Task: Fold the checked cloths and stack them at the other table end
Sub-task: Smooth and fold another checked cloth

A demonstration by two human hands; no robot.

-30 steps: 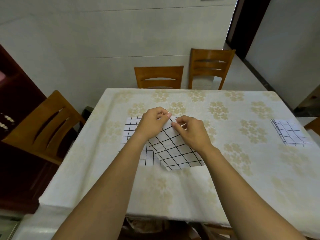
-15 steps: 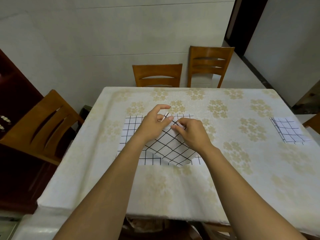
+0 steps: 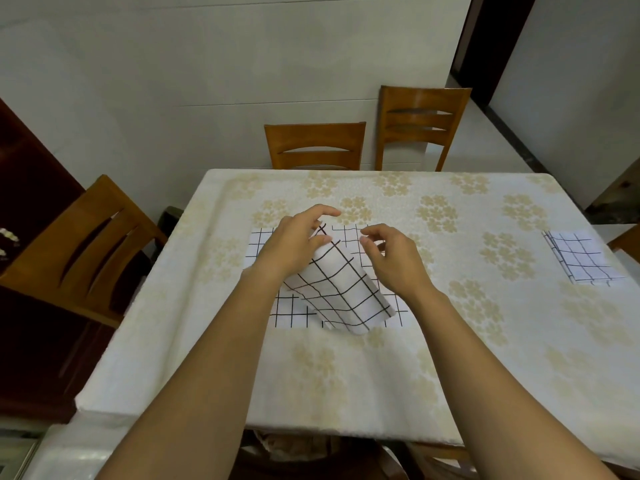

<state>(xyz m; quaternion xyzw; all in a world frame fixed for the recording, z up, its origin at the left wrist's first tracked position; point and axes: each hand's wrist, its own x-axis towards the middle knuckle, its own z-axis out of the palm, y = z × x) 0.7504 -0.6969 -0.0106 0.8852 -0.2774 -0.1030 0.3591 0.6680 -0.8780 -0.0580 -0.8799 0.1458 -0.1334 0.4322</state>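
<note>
A white cloth with a black check (image 3: 343, 292) is lifted and curled over at the table's left middle. Its upper corner is pinched between the thumb and fingers of my left hand (image 3: 298, 244), and its lower edge droops to the tabletop. Just to its right, my right hand (image 3: 391, 261) hovers with curved, parted fingers and nothing between them. Under the lifted cloth, more checked cloth (image 3: 287, 311) lies flat; how many layers I cannot tell. A folded checked stack (image 3: 581, 261) rests near the table's right end.
The table (image 3: 346, 368) carries a cream floral cover. Two wooden chairs (image 3: 315, 147) (image 3: 420, 126) stand at its far side and another chair (image 3: 86, 244) at its left. A dark cabinet (image 3: 27, 202) stands further left. A dark doorway (image 3: 491, 46) opens at the back right.
Both hands pinched the lifted cloth's corner before. Now my right hand has let go and drawn slightly right with fingers parted. The cloth hangs from my left hand, curling toward the near right.
</note>
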